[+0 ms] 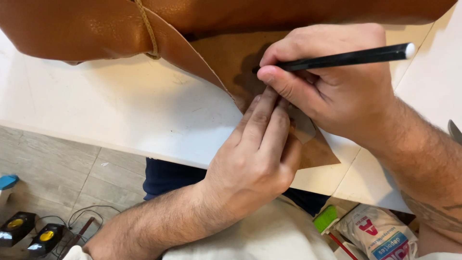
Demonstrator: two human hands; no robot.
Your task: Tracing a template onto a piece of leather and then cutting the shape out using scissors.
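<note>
leather (231,58) flat on white table (120,110) | left hand (255,159) fingers pressing it | right hand (332,91) gripping black pen (346,58)

Right hand (337,91) holds black pen (346,58) on tan leather (96,29); left hand (257,159) presses it.

The one camera sits on the person's head and looks straight down, very close, at the white table (120,110), with the floor (53,159) below its edge.
</note>
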